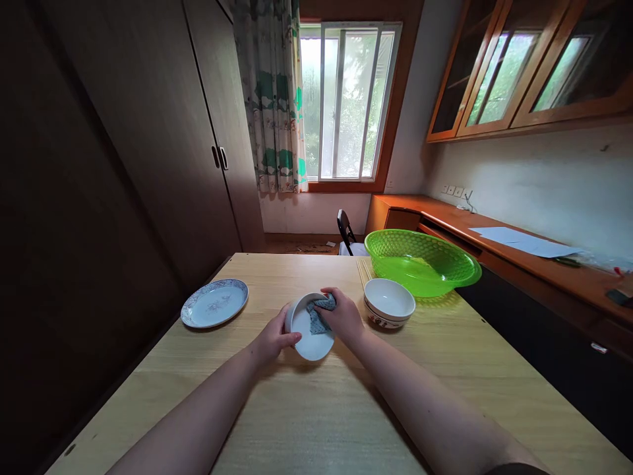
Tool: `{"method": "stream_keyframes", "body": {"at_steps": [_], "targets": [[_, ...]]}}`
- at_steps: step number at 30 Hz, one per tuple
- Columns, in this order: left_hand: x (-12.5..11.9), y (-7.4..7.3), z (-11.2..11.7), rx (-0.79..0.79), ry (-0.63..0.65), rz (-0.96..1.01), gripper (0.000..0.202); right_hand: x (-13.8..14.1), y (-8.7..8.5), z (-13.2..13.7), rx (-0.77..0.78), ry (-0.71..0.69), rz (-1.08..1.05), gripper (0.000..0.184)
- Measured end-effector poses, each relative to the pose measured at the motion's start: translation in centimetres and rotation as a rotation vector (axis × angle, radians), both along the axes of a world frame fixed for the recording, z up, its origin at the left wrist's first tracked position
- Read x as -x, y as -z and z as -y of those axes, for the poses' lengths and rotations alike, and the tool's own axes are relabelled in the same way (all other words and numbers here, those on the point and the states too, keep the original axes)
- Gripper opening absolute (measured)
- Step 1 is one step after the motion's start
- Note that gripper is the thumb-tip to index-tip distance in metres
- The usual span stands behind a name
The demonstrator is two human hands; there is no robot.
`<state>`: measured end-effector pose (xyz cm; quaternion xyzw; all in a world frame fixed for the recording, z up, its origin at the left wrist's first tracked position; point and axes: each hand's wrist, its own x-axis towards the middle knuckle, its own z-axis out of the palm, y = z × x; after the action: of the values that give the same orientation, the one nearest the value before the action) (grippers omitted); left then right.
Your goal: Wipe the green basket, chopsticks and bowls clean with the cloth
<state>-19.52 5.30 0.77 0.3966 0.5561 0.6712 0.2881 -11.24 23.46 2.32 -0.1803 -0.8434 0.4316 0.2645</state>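
Note:
Tilted toward me over the middle of the table is a white bowl [312, 347], its inside facing me. My left hand [273, 338] grips the bowl's left side, thumb over the rim and the fingers hidden behind. A grey-blue cloth [319, 320] is bunched in my right hand [342, 315], which presses it against the bowl's inner wall at the upper right. Just right of that hand stand stacked white bowls [390, 300], the lower one with a dark and red pattern.
A white plate with a patterned rim [215, 303] lies at the table's left. Behind the stacked bowls are wooden chopsticks [364, 272] and a large green plastic basket [420, 277]. A black folding chair [345, 227] stands past the table's [306, 415] far edge.

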Motion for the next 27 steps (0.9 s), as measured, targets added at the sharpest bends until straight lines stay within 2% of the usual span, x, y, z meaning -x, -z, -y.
{"method": "stream_keyframes", "body": {"at_steps": [8,10,16,20,24,27], "targets": [[0.0,0.1,-0.2,-0.057,-0.139,-0.021,0.078,1.0,1.2,-0.2,0.092,-0.072,0.045,0.028],[0.0,0.2,0.0,-0.019,-0.119,-0.014,0.078,1.0,1.4,-0.3,0.091,-0.085,0.050,0.027],[0.2,0.1,0.4,0.046,0.056,-0.026,0.078,0.6,1.3,-0.3,0.061,-0.124,0.098,0.024],[0.4,0.1,0.3,0.037,0.053,-0.037,0.075,0.6,1.2,-0.2,0.060,-0.151,0.098,0.017],[0.3,0.1,0.0,-0.057,-0.036,0.026,0.078,0.9,1.2,-0.3,0.165,-0.091,0.023,0.017],[0.0,0.2,-0.2,-0.114,-0.036,0.050,0.095,1.0,1.3,0.2,0.357,-0.048,-0.051,0.023]]}}
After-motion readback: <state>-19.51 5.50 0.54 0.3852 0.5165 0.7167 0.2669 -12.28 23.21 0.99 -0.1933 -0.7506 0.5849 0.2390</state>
